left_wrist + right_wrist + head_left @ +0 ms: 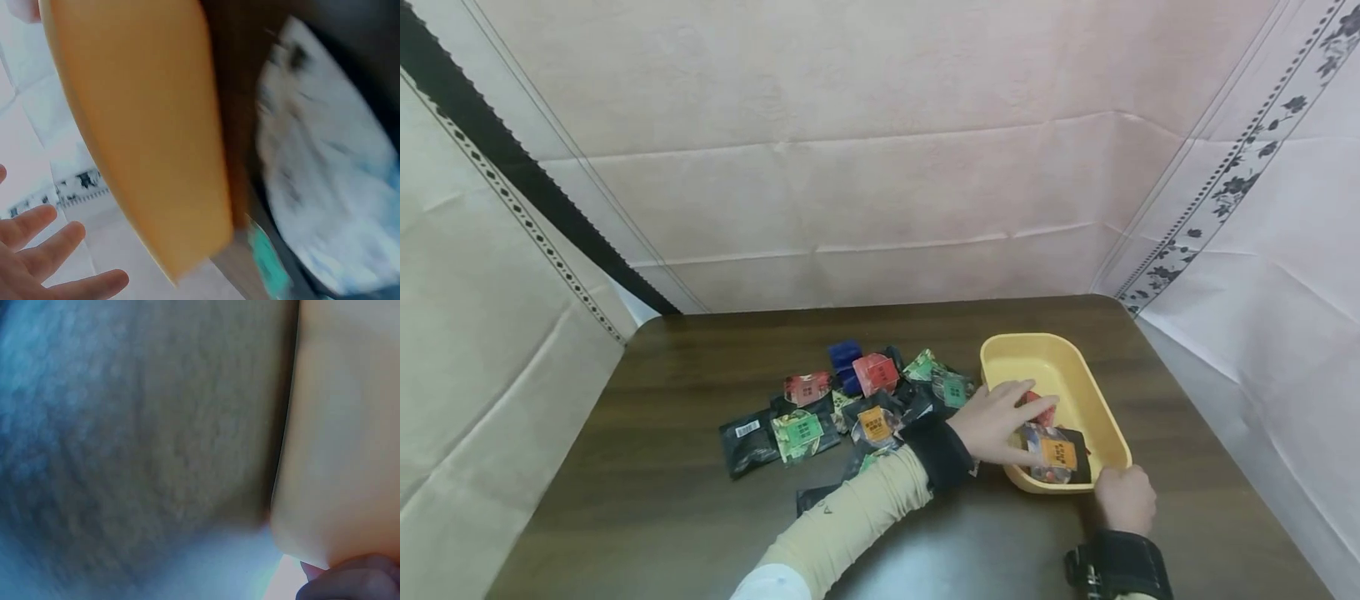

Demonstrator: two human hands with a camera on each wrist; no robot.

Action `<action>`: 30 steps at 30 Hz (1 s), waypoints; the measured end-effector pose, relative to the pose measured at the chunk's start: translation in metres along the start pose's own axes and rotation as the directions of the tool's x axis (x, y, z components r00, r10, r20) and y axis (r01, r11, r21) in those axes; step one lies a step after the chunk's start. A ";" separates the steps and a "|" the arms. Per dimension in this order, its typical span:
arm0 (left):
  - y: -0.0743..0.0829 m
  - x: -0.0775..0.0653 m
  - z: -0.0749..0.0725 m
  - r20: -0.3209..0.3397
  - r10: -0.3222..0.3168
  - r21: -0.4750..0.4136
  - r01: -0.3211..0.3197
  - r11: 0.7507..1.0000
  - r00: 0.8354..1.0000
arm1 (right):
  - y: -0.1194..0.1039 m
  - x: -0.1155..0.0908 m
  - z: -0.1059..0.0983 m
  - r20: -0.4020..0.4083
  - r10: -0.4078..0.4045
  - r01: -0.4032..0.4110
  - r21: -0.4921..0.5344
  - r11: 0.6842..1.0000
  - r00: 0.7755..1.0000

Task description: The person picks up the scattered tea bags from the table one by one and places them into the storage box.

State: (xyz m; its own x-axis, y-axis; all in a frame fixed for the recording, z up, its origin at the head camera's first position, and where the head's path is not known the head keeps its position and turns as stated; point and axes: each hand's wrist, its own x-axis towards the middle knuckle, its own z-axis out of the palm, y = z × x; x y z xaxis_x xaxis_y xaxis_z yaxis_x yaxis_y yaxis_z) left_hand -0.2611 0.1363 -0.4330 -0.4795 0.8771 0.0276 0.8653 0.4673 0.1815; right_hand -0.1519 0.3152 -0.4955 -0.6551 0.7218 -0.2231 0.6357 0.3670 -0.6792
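Observation:
A yellow plastic basket [1108, 421] stands at the right of the table with several packets inside, among them a dark packet with an orange label [1060, 453] and a red one [1036, 408]. My left hand [996, 423] reaches across the basket's left rim, fingers spread above the packets. In the left wrist view those fingers [59, 247] are apart, beside the basket's side wall [144, 137]. At the basket's near right corner, my right hand [1125, 500] grips the rim. The right wrist view has its curled fingers [359, 581] at the basket's edge [340, 444].
Left of the basket lies a loose pile of dark packets with green [805, 431], red [876, 372] and orange labels [875, 423], plus a blue packet [847, 364]. My left forearm passes over the near part of the pile. White cloth [865, 200] hangs behind the table [662, 500].

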 end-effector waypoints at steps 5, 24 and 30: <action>-0.019 -0.020 -0.002 -0.025 -0.025 0.025 0.025 0.999 0.999 | -0.001 0.002 -0.001 0.021 0.014 -0.014 -0.010 1.000 1.000; -0.080 -0.101 0.001 -0.146 -0.136 0.023 0.141 0.990 0.980 | 0.000 -0.001 0.000 0.049 -0.006 0.008 -0.024 1.000 0.999; -0.101 -0.131 0.004 -0.188 -0.218 -0.034 0.215 0.976 0.958 | 0.000 0.001 -0.001 0.048 0.003 -0.002 -0.017 1.000 0.999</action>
State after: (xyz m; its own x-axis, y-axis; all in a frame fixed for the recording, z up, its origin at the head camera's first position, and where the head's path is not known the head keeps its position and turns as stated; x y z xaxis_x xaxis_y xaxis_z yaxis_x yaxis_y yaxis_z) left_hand -0.2848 -0.0255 -0.4584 -0.6753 0.7172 0.1720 0.7362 0.6411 0.2167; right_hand -0.1520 0.3163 -0.4956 -0.6722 0.6939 -0.2583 0.6439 0.3757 -0.6665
